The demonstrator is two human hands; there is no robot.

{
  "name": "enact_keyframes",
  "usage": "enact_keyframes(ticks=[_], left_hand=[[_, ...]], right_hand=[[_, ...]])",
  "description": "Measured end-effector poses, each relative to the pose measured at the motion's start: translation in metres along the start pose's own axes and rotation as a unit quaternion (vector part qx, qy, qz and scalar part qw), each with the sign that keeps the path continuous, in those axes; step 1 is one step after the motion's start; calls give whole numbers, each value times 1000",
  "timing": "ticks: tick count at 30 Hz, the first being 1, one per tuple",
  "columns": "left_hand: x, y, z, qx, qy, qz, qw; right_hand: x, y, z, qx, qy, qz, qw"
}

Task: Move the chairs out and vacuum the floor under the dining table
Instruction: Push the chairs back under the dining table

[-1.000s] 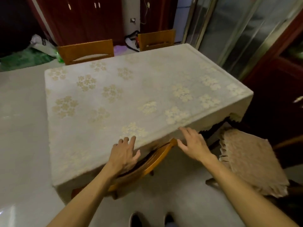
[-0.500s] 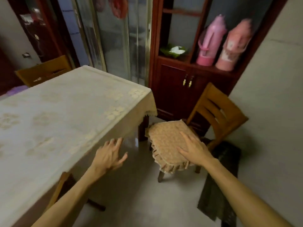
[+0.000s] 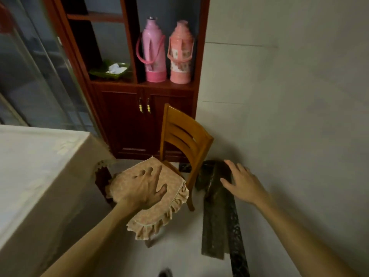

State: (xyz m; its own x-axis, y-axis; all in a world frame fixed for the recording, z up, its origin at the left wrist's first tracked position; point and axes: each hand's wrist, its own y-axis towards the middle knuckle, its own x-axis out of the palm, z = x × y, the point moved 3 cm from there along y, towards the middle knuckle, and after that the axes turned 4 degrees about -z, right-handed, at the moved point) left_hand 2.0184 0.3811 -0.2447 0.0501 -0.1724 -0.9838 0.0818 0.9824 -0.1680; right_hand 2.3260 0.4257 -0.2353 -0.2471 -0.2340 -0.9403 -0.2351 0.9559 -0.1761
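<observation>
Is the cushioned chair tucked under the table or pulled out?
Pulled out: the chair stands upright beside the table corner, its cushion in the open, not under it.

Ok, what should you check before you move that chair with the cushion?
1. Left hand gripping the chair: not ok, open over the cushion.
2. Right hand gripping: not ok, open, holding nothing.
3. Tablecloth fringe clear of cushion: cannot tell, it hangs close.
4. Floor beside chair clear: not ok, dark mat lies there.
5. Cushion tied down: cannot tell.
</observation>
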Motion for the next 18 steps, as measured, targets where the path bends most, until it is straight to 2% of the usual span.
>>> enact_keyframes(ticks=[6,10,12,18], left_hand=[[-10,109,33,55,-3,-35,998],[-20,177,41,77,-57,-26,995],[-20,205,42,92,-51,-21,994],[-26,271,40,92,-48,-31,994]], right_hand=[[-24,48,48,43,-20,7,999],[-48,91,71,70,-17,18,997],[-58,112,79,79,-19,26,996],[-77,164,97,91,-5,35,995]])
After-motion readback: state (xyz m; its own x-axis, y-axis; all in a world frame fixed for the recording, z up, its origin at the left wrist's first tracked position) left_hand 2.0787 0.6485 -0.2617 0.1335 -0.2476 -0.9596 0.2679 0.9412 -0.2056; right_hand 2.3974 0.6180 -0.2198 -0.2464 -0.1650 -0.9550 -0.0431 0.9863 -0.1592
